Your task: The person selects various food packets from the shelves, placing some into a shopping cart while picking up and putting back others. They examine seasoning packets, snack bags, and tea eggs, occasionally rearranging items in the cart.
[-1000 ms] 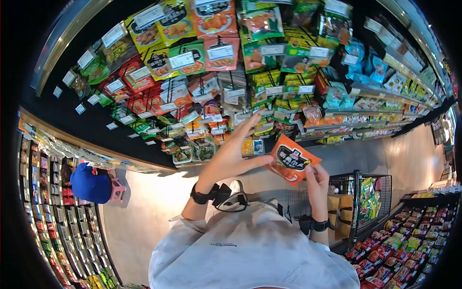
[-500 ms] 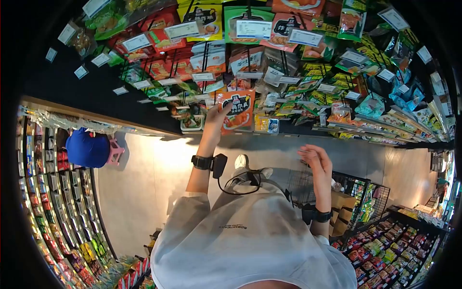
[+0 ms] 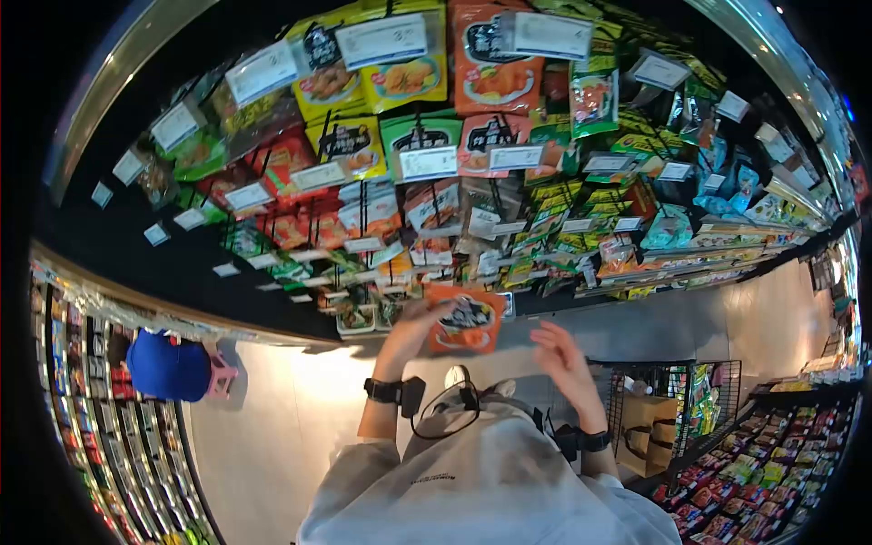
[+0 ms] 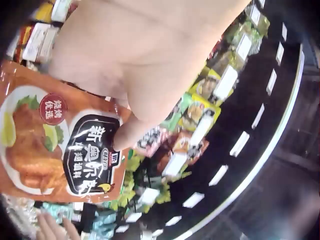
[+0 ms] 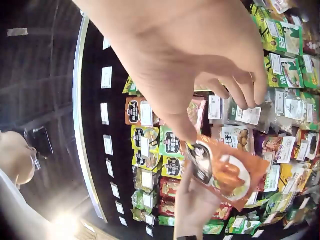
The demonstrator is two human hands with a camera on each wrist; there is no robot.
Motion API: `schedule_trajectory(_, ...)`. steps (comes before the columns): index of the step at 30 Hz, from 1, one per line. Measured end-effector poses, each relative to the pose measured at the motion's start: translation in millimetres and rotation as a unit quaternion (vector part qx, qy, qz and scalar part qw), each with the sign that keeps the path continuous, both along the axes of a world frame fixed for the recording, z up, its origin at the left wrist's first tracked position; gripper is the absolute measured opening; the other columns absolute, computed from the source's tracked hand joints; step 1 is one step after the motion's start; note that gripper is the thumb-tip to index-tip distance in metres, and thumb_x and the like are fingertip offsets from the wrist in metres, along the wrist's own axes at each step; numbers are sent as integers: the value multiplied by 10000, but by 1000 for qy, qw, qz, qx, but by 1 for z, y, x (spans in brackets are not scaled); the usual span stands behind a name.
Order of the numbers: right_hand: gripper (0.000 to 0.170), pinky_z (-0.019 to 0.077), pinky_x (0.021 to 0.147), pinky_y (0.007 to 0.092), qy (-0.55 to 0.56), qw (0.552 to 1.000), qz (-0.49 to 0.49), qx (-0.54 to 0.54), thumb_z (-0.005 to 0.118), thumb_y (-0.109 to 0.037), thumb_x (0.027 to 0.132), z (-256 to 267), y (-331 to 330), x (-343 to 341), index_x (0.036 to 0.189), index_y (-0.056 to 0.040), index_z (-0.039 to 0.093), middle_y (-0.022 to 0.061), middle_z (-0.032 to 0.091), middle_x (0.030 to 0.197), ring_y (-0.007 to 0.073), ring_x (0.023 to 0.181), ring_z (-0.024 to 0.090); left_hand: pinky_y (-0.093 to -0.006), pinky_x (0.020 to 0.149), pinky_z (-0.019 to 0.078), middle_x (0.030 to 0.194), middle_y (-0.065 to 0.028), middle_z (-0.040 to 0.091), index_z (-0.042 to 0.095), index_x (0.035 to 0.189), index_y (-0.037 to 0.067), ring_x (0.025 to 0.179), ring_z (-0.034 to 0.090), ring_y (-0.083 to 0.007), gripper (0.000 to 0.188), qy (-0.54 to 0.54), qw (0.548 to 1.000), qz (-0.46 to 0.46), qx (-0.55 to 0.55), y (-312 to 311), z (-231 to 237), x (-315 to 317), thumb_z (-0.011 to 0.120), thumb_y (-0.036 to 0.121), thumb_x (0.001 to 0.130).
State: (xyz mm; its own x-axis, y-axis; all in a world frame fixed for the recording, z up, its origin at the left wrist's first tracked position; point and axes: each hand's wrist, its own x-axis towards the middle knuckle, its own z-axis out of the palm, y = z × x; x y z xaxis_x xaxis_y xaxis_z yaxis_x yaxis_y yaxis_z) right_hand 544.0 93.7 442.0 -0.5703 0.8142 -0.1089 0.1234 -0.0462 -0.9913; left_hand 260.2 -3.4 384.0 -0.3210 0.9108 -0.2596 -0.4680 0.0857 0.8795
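Observation:
An orange seasoning packet (image 3: pixel 467 320) with a black label and a picture of fried chicken is pinched by the left hand (image 3: pixel 411 334) at its left edge. In the left wrist view the thumb of the left hand (image 4: pixel 135 65) lies over the label of the packet (image 4: pixel 62 140). The right hand (image 3: pixel 568 365) is raised to the right of the packet in the head view, fingers loosely extended, holding nothing. From the right wrist view, the right hand (image 5: pixel 185 65) appears in front of the packet (image 5: pixel 227 172); contact cannot be told there.
Hanging seasoning packets (image 3: pixel 418 145) with price tags fill the rack ahead. A black wire cart (image 3: pixel 677 381) holding a paper bag (image 3: pixel 647 436) stands at the right. A person in blue (image 3: pixel 167 366) is by a pink stool (image 3: pixel 221 374) at the left. Packaged goods (image 3: pixel 754 454) lie lower right.
The packet passed from the right hand to the left, rose toward the rack, then came lower in the head view. The right hand let go and has moved slightly left since half a second ago.

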Motion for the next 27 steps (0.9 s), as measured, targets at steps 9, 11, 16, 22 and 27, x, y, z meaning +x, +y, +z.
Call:
schedule_trajectory(9,253,467,681,198,-21,996,79,-19,677,-169,960,17,-5,-11,1159,-15,658,-12,685,1072,11,840,570,-207,641,483,997,2,693,666,1138,18,804,612,-32,318,37,992,-102,69,43,80,65,687,278,956)
schedule_trajectory(11,255,492,698,204,43,997,61,-17,654,-144,972,28,-2,-14,1194,-19,636,-6,676,1082,21,882,594,-249,819,525,1089,-42,697,644,1200,16,969,636,-75,327,37,991,-119,54,47,97,70,704,212,946)
schedule_trajectory(16,294,511,765,275,128,991,26,-11,555,-190,1023,40,11,-6,1247,2,558,84,682,1060,145,945,655,-260,835,543,1126,-44,692,630,1209,18,958,654,-92,312,105,982,-24,158,75,134,62,691,179,949)
schedule_trajectory(22,240,501,801,279,87,995,-36,-12,485,-178,1051,40,13,32,1147,0,613,85,700,929,160,890,669,-285,830,542,1095,-81,697,612,1183,-13,944,679,-132,331,17,957,156,244,127,227,9,710,147,910)
schedule_trajectory(27,235,503,789,271,99,992,-81,-17,491,-186,1049,33,13,58,1097,-5,634,80,699,906,151,863,666,-279,799,547,1073,-71,701,621,1162,-16,923,678,-126,318,111,930,163,311,169,261,-7,722,154,914)
